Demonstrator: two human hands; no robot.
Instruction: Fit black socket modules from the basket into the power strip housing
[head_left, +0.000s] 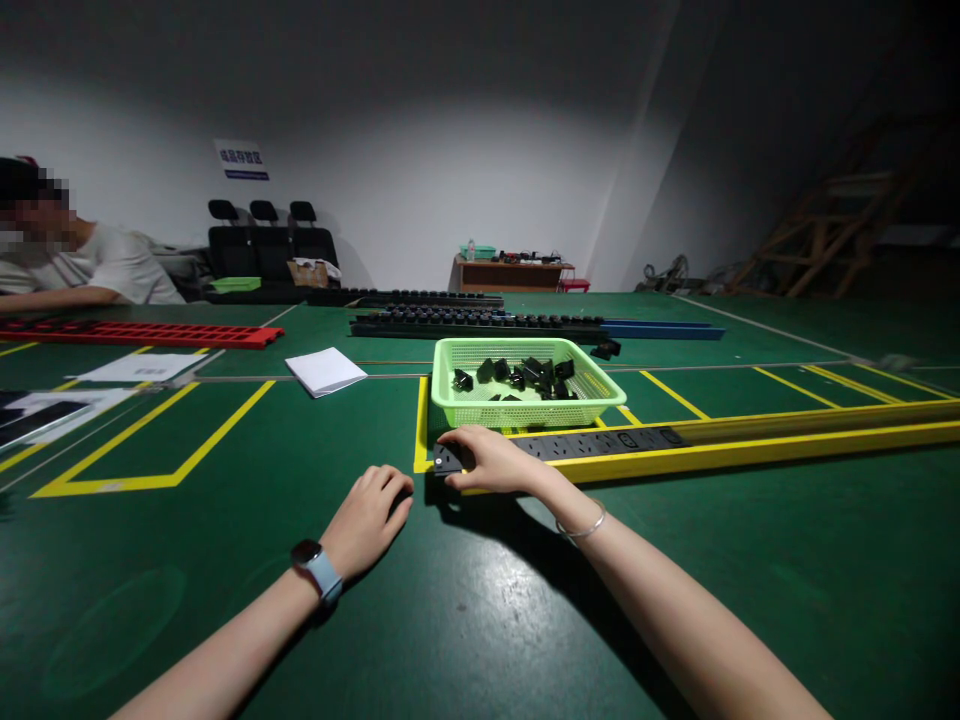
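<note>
A long yellow-edged power strip (649,462) lies across the right side of the green table, with a row of black sockets set into its left part. My right hand (491,462) spans its left end, thumb at the near edge and fingers over the far one, closed on it. The black end socket (448,458) shows between thumb and fingers. Just left of that end, my left hand (369,520) rests on the table, fingers curled together, with nothing visible in it. Behind the strip stands a light green basket (525,411) holding several black socket pieces (534,372).
A white folded paper (325,371) lies left of the basket. Further back are rows of black strips (480,322), a red rail (150,333) and a small black piece (606,349). Yellow tape (225,430) marks the table. At far left, another person (127,265) leans on it.
</note>
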